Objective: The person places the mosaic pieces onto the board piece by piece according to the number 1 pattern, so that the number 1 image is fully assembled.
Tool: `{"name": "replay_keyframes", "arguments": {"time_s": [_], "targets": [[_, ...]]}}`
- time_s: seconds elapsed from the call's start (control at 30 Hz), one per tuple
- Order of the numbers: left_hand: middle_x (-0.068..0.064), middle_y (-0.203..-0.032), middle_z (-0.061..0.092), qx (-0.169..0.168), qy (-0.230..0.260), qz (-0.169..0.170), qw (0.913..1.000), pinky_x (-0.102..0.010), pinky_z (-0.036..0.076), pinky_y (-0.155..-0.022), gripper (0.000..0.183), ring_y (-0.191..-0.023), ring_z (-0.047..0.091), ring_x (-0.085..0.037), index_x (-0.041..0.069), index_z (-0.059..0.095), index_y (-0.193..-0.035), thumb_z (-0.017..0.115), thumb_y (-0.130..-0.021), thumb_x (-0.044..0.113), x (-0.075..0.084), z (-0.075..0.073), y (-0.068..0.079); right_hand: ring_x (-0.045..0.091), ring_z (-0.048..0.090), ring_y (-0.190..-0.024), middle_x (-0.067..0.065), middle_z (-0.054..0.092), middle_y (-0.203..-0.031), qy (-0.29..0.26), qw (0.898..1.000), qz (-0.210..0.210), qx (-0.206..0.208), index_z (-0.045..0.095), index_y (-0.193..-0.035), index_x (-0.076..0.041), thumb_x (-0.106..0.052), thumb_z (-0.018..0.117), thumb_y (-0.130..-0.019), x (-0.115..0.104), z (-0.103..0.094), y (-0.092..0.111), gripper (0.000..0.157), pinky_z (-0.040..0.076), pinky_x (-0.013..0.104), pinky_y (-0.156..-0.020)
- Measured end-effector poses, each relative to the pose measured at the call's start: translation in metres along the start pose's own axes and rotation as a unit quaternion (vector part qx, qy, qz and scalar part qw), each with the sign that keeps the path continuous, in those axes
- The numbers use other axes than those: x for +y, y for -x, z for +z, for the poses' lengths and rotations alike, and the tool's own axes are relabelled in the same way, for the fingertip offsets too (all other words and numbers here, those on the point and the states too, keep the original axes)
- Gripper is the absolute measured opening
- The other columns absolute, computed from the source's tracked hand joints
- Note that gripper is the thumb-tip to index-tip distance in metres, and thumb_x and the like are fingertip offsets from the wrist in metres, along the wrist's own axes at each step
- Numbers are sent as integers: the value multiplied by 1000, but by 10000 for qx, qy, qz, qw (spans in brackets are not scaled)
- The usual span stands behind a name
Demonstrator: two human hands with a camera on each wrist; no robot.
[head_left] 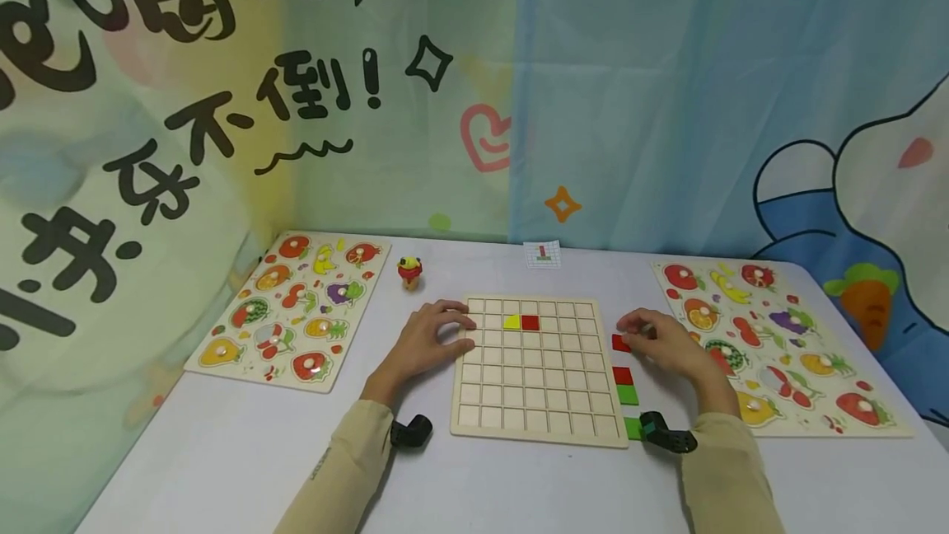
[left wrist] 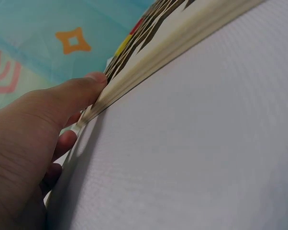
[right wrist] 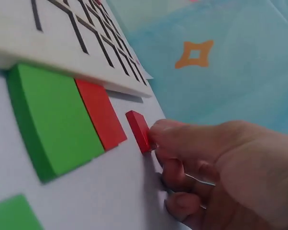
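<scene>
A pale wooden grid board [head_left: 535,439] lies on the white table. One yellow piece [head_left: 512,322] and a red square tile [head_left: 530,323] sit side by side in its upper rows. My left hand [head_left: 426,344] rests at the board's left edge; the left wrist view shows the thumb [left wrist: 82,93] against that edge. Off the board's right side, my right hand [head_left: 663,343] pinches a red tile [right wrist: 139,130] between thumb and fingertips, and the tile stands tilted in the right wrist view. Nearer me lie another red tile [head_left: 622,376] and a green tile [head_left: 627,395], touching.
Another green tile [head_left: 633,428] lies near the board's lower right corner. Fruit puzzle boards stand left [head_left: 296,320] and right [head_left: 804,369]. At the back are a small toy figure [head_left: 409,272] and a gridded card [head_left: 543,255], before a printed curtain [head_left: 630,105].
</scene>
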State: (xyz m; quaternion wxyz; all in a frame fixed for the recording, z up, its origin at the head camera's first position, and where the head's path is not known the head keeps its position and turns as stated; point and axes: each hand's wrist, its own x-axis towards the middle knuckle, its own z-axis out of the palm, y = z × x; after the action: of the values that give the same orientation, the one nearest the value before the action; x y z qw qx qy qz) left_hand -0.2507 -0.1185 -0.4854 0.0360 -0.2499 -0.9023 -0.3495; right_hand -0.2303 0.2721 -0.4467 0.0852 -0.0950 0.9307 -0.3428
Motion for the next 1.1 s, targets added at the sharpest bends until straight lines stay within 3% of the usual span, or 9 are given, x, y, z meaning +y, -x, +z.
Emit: {"name": "replay_keyframes", "arguments": {"time_s": [0.23,0.77,0.93,1.1], "targets": [[3,-129,57,1,-50,21,10000,-42,34,-92,25,-119,50,-22,25,68,-105,72,-83,35,-1,0,-1,28,49,-100,17,54,-119,177,9987,471,-99,60,-116,-9,-31,67,-87,1,0,2,38,43,35,-78],[4,-128,57,21,-28,1,10000,-43,34,-92,25,-118,50,-22,26,68,-105,72,-83,34,-2,1,0,20,52,-81,12,62,-92,446,9922,438,1075,63,-98,-4,-27,62,-90,1,11,-5,24,39,29,-66],[3,-129,56,-30,-21,-71,10000,-44,34,-94,25,-119,50,-23,25,68,-106,72,-83,34,0,0,0,23,51,-88,13,60,-100,328,9948,602,749,62,-107,-5,-33,64,-88,-1,9,-3,34,40,29,-69],[3,-129,56,-35,-11,-98,9999,-45,34,-94,25,-120,50,-22,25,68,-106,71,-83,35,0,0,0,27,50,-93,16,56,-106,300,9960,678,501,60,-112,-3,-29,67,-86,-5,9,-2,37,40,31,-71]]}}
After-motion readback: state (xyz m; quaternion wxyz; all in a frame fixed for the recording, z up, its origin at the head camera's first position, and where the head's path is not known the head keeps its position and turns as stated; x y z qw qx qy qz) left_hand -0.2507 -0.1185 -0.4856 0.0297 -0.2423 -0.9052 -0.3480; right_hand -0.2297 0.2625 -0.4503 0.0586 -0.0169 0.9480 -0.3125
